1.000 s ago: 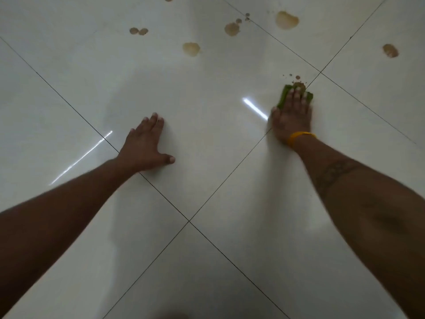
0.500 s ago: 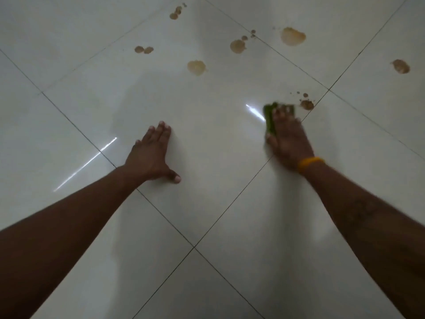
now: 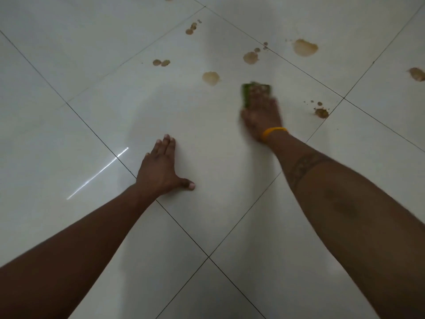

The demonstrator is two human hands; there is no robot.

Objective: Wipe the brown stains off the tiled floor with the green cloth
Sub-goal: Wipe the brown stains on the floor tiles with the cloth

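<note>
My right hand (image 3: pixel 261 113) lies flat on the green cloth (image 3: pixel 246 94) and presses it to the white tiled floor (image 3: pixel 92 111); only the cloth's far and left edges show past my blurred fingers. A small dark brown stain (image 3: pixel 321 112) with specks sits to the right of that hand near a grout line. A pale brown stain (image 3: pixel 211 78) lies just up-left of the cloth. Further stains (image 3: pixel 305 47) (image 3: pixel 250 57) (image 3: pixel 161 62) (image 3: pixel 416 74) spread across the far tiles. My left hand (image 3: pixel 161 169) rests flat on the floor, fingers straight, thumb spread.
Dark grout lines cross diagonally and meet at a corner (image 3: pixel 208 257) between my forearms. A bright light streak (image 3: pixel 99 172) reflects off the glossy tile left of my left hand. A yellow band (image 3: pixel 273 132) circles my right wrist.
My right hand has slid the cloth leftward, off the dark stain by the grout line and toward the pale stain. The view has tilted up, so more far stains show. My left hand stays planted.
</note>
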